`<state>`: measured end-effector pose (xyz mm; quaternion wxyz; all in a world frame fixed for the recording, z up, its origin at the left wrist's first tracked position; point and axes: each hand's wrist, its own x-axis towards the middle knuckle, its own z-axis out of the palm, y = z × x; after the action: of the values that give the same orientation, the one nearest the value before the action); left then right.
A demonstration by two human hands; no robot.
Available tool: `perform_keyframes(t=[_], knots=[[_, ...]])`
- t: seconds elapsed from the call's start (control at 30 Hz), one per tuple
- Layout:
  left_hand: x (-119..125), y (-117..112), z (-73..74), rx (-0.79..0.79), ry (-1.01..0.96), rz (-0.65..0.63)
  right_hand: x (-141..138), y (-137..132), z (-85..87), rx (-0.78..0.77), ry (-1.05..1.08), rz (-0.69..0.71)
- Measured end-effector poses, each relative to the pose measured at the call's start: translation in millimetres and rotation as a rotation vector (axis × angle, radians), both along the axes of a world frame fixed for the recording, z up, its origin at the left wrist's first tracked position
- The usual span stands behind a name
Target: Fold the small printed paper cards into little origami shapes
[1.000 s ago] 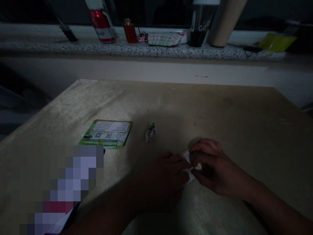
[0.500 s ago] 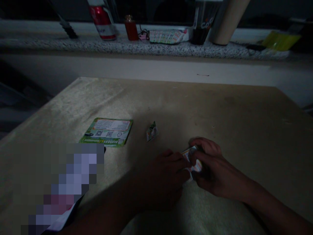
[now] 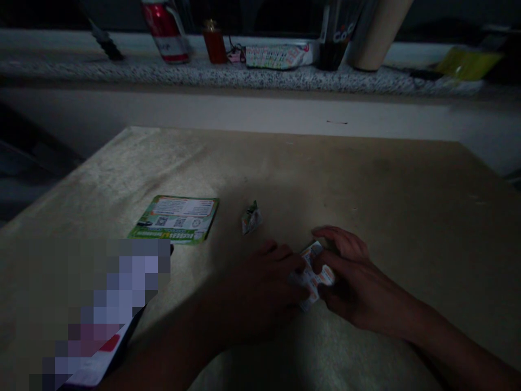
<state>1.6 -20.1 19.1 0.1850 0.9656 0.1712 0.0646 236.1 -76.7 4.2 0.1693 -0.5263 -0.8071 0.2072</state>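
Note:
A small printed paper piece [image 3: 312, 278], white with orange and blue markings, lies between my two hands close above the table; whether it is folded cannot be made out in the dim light. My left hand [image 3: 264, 285] has its fingers curled on the paper's left edge. On the right side, my right hand [image 3: 354, 274] grips the same paper with thumb and fingers. Beyond my left hand sits a little crumpled or folded green-and-white piece [image 3: 251, 220]. Farther left lies a flat green printed card [image 3: 179, 217] with text and square codes.
A pixelated object [image 3: 122, 304] with a dark edge lies at the lower left of the table [image 3: 386, 179]. Along the granite sill [image 3: 228, 75] behind stand a red can [image 3: 166, 35], an orange bottle [image 3: 215, 44], a dark cola cup [image 3: 332, 49] and a beige cylinder [image 3: 376, 41].
My left fingers have shifted slightly left, uncovering more of the printed paper. My right hand stays nearly in place on it. The whole view has moved a little.

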Motion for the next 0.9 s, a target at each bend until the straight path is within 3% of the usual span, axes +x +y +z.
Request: perform_keyframes(t=[0.17,0.33,0.5,0.7,0.9], knots=[[1.5,1.0,-2.0,-0.12,-0.05,0.086,0.3,-1.0,0.3,0.003,-0.004,-0.003],[10.8,-5.9,-12.7,-0.239,-0.079,0.327,-1.1,-3.3,0.7,0.023,-0.009,0.0],[20.3,-15.8,-18.9,-0.203,-0.079,0.52,-1.6,-1.8,1.3,0.031,-0.019,-0.002],[25.9,-20.6,-18.7,-0.157,-0.057,0.601,-0.5,-2.8,0.3,0.024,-0.032,-0.013],[26.7,-21.3,-19.4,-0.126,-0.049,0.603,-0.8,-2.2,1.6,0.004,-0.036,-0.009]])
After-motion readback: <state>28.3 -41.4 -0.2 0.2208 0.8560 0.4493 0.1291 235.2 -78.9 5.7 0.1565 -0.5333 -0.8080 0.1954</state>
